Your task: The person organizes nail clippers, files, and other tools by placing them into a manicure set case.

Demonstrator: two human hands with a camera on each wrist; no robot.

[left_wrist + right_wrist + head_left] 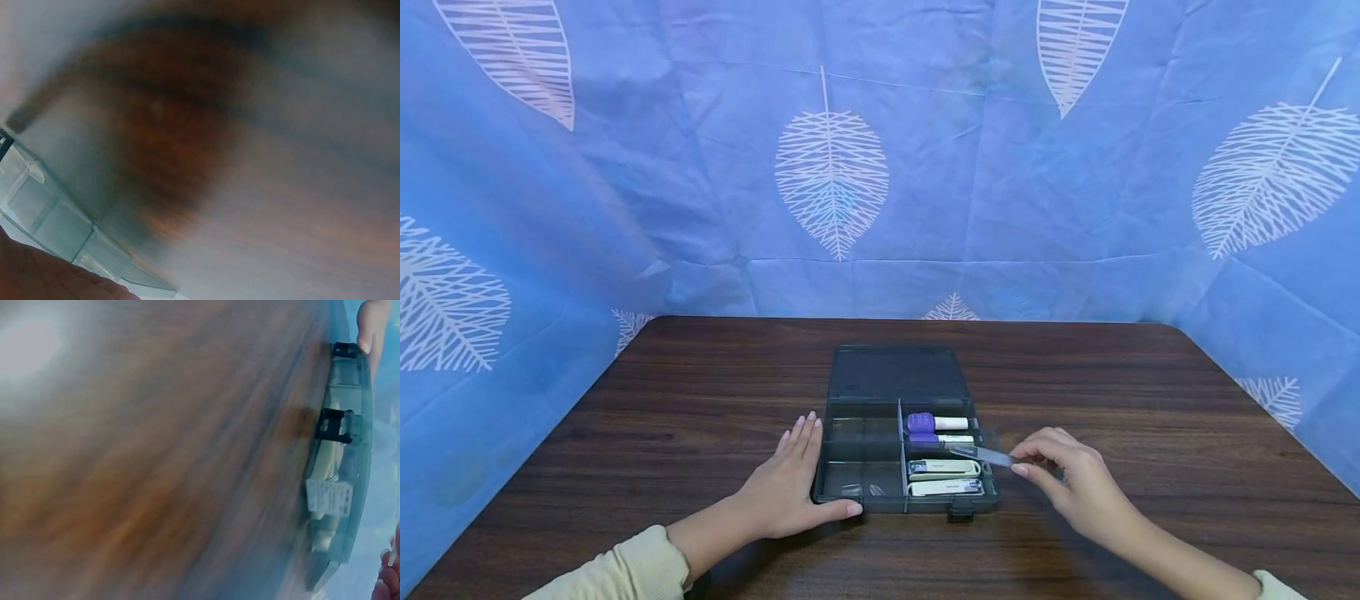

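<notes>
A dark translucent organizer box [859, 450] lies on the table with its lid [895, 372] folded back. My left hand [781, 492] rests against the box's left side, fingers straight and thumb along the front edge. To the right of the box, my right hand [1078, 477] pinches one end of a slim greyish nail file [992, 456] between thumb and fingers. The file's far end reaches over the right compartments. Inside these sit two purple nail polish bottles [921, 422] with white caps and two pale nail clippers [943, 469]. Both wrist views show the box only partly.
Small clear pieces [852, 490] lie in the box's front left section. A black latch [961, 508] juts from the front edge. The dark wooden table [722, 375] meets a blue leaf-patterned cloth [925, 183] behind and at both sides.
</notes>
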